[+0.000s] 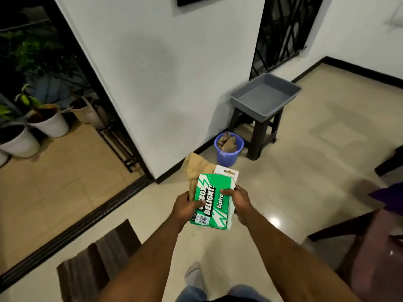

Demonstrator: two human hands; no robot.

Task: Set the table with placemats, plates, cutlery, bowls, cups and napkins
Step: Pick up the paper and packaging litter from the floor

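Head view: we hold a green box [212,200] printed "DELIGHT!" and "bistro", stacked with a brown paper bag [196,168] and a white card [226,173] behind it, just below frame centre. Our left hand [184,203] grips the box's 9 o'clock edge, thumb over the printed face; our right hand [238,200] grips the 3 o'clock edge, thumb also on the face. Whether the box holds napkins we cannot tell. At 12 o'clock from the box, near it on the floor, stands a blue bin [229,150] with crumpled brown paper inside; at 1 o'clock beyond it, a dark stool [257,129] carries a grey tray [265,94]. A striped mat [98,258] lies at 7 o'clock; potted plants [46,120] sit at 10 o'clock past the door track. At 4 o'clock a dark table edge [340,227] and a purple item [390,195] are blurred. We judge the pile is headed for the bin, so the table setting itself is not visibly under way. Risks: the bag and card are only pinched behind the box and could slip loose if either grip relaxes; the glossy floor under our sock [193,274] could cause a slide.
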